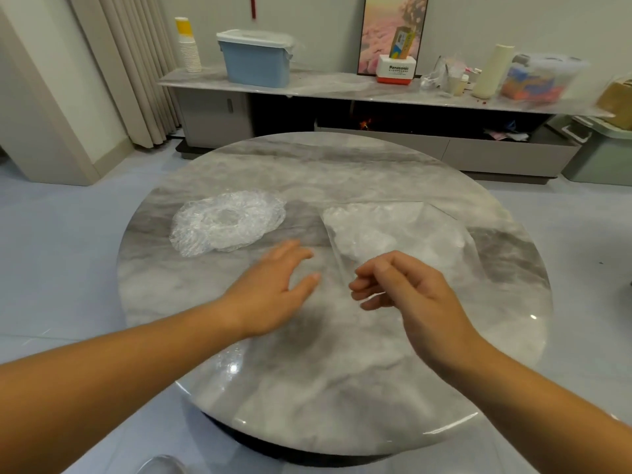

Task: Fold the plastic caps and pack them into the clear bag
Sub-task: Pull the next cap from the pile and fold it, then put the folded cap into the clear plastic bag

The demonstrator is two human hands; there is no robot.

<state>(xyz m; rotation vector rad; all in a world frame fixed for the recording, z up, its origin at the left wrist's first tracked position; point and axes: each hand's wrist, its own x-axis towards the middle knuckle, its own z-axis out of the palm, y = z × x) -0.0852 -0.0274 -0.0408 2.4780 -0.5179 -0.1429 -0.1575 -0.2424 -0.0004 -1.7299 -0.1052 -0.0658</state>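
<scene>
A pile of crinkled clear plastic caps (pixel 227 222) lies spread open on the left part of the round marble table (pixel 342 388). To the right lies the clear bag (pixel 403 234), with crumpled plastic inside it. My right hand (pixel 407 289) hovers at the bag's near corner, fingers curled, pinching the bag's edge between thumb and fingertips. My left hand (pixel 273 289) is over the table between the caps and the bag, fingers straight and spread, holding nothing; it looks blurred.
Behind the table runs a low marble-topped cabinet (pixel 342 85) with a blue lidded bin (pixel 256 58), stacked paper cups (pixel 188 46), a Panasonic box (pixel 396 68) and other clutter. A curtain hangs at the back left. Pale floor surrounds the table.
</scene>
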